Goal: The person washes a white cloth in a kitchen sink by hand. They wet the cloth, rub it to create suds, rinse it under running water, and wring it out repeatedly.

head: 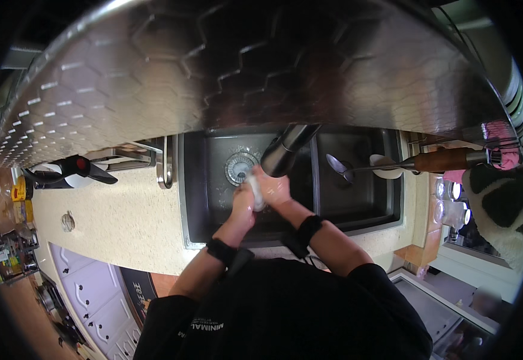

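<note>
My left hand (243, 202) and my right hand (274, 185) are together over the left basin (214, 148) of a dark double sink. Between them they hold a white rounded object (258, 198). Fingers cover much of it, and I cannot tell whether it is a dish or a cloth. Both hands look wet. Just above my right hand hangs the metal faucet head (280, 157), partly covering the view of the fingers. Left of the hands, the round metal drain strainer (239, 167) has water and suds on it.
In the right basin (360, 207) lies a metal spoon (339, 166). A wooden-handled utensil (441, 160) reaches over that basin, beside a white bowl-like piece (385, 165). A hexagon-patterned metal panel (243, 67) spans the top. Left are a counter (122, 216) and black-handled kitchenware (75, 171).
</note>
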